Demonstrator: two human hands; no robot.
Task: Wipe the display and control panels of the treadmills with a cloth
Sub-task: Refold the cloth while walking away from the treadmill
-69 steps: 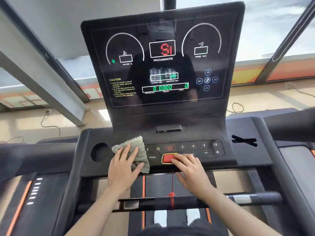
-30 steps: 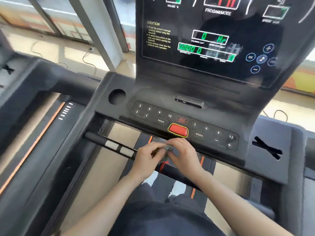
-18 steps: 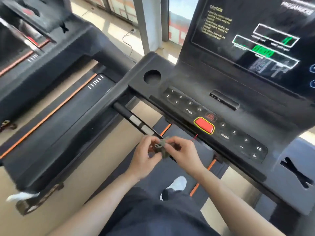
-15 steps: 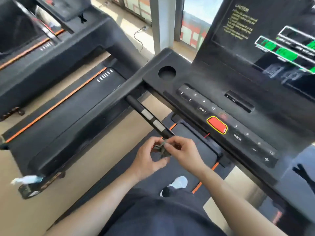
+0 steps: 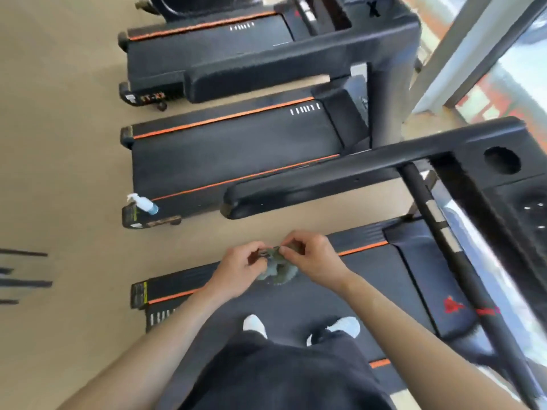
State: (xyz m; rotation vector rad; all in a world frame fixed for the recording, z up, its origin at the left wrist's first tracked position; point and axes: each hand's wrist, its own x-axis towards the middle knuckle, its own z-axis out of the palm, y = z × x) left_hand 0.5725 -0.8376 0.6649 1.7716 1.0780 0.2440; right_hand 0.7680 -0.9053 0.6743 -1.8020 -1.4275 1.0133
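A small grey-green cloth (image 5: 276,269) hangs bunched between my two hands above the belt of the treadmill I stand on. My left hand (image 5: 241,269) pinches its left edge and my right hand (image 5: 313,260) pinches its right edge. The control panel (image 5: 529,208) of this treadmill shows only at the right edge, with a round cup hole (image 5: 502,160) beside it. Its display is out of view. The neighbouring treadmill (image 5: 236,143) lies to my left, its console out of view.
A spray bottle (image 5: 143,203) lies at the rear end of the neighbouring treadmill. This treadmill's black handrail (image 5: 310,184) runs across at waist height, with a crossbar (image 5: 438,229) to the right. A third treadmill (image 5: 207,34) sits beyond. Beige floor spreads on the left.
My view has swung left and down, away from the console. Both hands left the panel, drew back toward my body and now hold the cloth between them.
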